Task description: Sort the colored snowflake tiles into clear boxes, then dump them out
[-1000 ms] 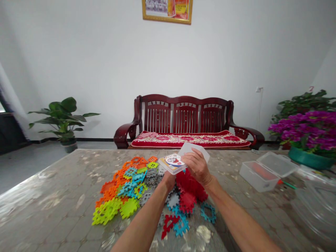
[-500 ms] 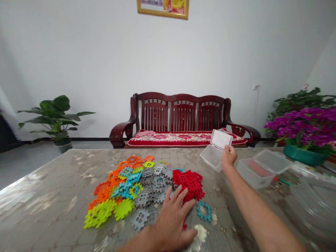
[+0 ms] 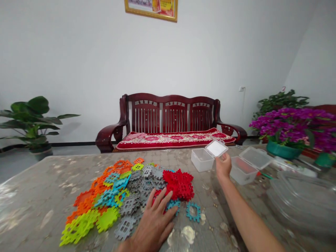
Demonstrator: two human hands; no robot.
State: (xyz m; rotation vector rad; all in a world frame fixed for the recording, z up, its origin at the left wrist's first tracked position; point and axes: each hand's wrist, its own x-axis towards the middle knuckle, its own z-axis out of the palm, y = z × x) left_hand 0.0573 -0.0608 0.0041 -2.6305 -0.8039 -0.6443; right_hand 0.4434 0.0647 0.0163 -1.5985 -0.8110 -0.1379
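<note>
My left hand (image 3: pixel 154 220) rests with its fingers spread at the near edge of a heap of notched plastic building tiles. Under and around its fingertips lie red tiles (image 3: pixel 181 184), grey tiles (image 3: pixel 130 204) and a blue tile partly hidden by the fingers. A separate blue frame-shaped tile (image 3: pixel 193 212) is just to its right. Farther right, my right hand (image 3: pixel 224 166) pinches the raised lid (image 3: pixel 216 148) of a small clear plastic box (image 3: pixel 202 160). That box stands upright on the table, its lid tilted up.
Orange tiles (image 3: pixel 86 203) and lime-green tiles (image 3: pixel 78 225) spread leftward. A second lidded box (image 3: pixel 244 171) with something orange-red inside stands right of my right hand. Large clear containers (image 3: pixel 301 199) and a teal pot of purple flowers (image 3: pixel 285 150) occupy the table's right side.
My right hand's box has come down onto the table, its lid leaning lower to the right. The fingers of my left hand have drawn closer together over the tiles. The view has turned slightly right.
</note>
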